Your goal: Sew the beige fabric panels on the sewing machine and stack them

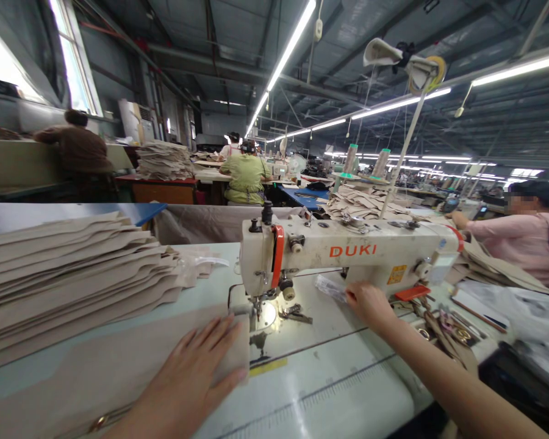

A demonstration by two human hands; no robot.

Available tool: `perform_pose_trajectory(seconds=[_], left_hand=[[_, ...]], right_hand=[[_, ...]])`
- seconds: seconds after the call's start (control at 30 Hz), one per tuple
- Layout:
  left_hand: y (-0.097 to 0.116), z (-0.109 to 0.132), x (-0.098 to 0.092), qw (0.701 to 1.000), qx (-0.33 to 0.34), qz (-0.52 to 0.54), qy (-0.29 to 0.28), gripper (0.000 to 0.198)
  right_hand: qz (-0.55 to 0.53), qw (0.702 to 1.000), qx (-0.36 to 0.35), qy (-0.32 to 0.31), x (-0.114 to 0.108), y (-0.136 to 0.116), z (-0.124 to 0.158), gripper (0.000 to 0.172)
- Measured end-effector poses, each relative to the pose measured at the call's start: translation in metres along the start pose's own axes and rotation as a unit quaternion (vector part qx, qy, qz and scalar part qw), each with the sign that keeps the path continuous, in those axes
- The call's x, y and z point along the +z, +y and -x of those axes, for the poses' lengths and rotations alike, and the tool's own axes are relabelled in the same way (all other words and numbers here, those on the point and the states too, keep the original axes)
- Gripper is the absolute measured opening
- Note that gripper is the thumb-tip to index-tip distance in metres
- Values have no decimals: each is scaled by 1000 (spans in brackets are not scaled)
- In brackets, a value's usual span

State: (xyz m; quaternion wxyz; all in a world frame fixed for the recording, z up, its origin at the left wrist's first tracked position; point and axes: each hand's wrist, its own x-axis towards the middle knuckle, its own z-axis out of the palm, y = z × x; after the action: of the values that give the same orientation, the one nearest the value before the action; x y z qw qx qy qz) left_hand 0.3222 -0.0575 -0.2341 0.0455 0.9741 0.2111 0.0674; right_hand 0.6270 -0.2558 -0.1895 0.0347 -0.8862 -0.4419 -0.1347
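My left hand (196, 366) lies flat with fingers stretched over a beige fabric piece (96, 347), pressing its folded edge beside the needle area of the sewing machine (320, 250). The presser foot (258, 308) stands just right of that edge. Under the machine arm, my right hand (370, 308) has its fingers curled together at the end of a clear plastic bag (329, 288). Whatever it pinches is hidden behind the knuckles. A small metal attachment (296, 313) rests on the machine bed, between the needle plate and my right hand.
Stacked beige fabric panels (73, 268) fill the left of the table. Straps and metal rings (448, 329) lie at right, near an orange tray (412, 292). A ruler strip (320, 396) runs along the front. Co-workers sit further off, one in pink (516, 235) at right.
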Motion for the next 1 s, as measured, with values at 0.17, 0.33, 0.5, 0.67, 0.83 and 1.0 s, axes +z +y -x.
perform_pose_trajectory(seconds=[0.17,0.33,0.5,0.67,0.83,1.0], left_hand=[[1,0,-2,1000,0,-4,1,64],[2,0,-4,1000,9,-1,12,63],[3,0,-5,1000,-1,5,-3,63],[3,1,-5,1000,-8,5,-6,62],[4,0,-6,1000,-11,4,-15,62],[4,0,-7,1000,-13,9,-11,62]], right_hand=[[-17,999,19,-41,0,-3,-1,25],[-39,998,12,-43,-2,0,-2,24],[-66,996,-37,-52,-5,14,3,24],[-71,988,-110,-85,-4,23,11,22],[-41,983,-154,-94,1,21,9,22],[-12,983,-156,-92,4,18,4,23]])
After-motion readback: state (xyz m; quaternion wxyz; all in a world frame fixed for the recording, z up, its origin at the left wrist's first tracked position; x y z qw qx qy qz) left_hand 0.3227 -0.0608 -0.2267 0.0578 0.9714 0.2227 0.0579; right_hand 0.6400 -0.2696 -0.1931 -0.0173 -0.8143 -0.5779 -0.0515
